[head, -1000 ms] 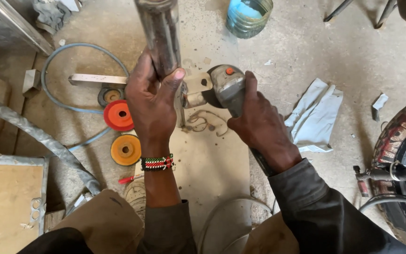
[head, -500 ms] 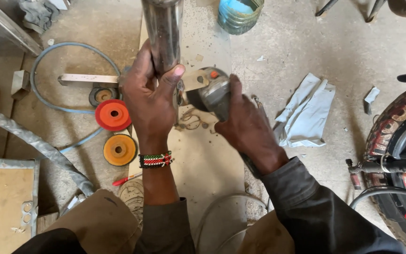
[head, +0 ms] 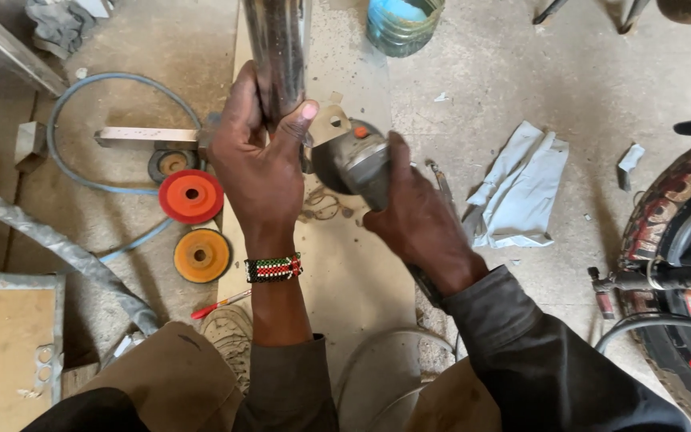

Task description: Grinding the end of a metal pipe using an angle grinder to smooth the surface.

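While the left hand [head: 261,164] is wrapped firmly around the shiny metal pipe [head: 276,48], thumb pressed across its front, I read the pipe as braced upright over the long board [head: 345,264] on the floor. The right hand [head: 417,216] is closed around the body of the angle grinder [head: 353,160], whose head sits just beside the pipe, at the level of the left thumb. Whether the disc touches the metal I cannot tell; the guard hides it.

Step in hand, as I judge it: bringing the grinder to the lower part of the pipe for working its surface. The next move calls for a steady left-hand hold, the thumb kept away from the disc, and a controlled approach of the grinder head.

Nearby items: a red disc [head: 191,196] and an orange disc [head: 201,255] left of the board, a blue hose [head: 73,172], a pale rag [head: 517,188] to the right.
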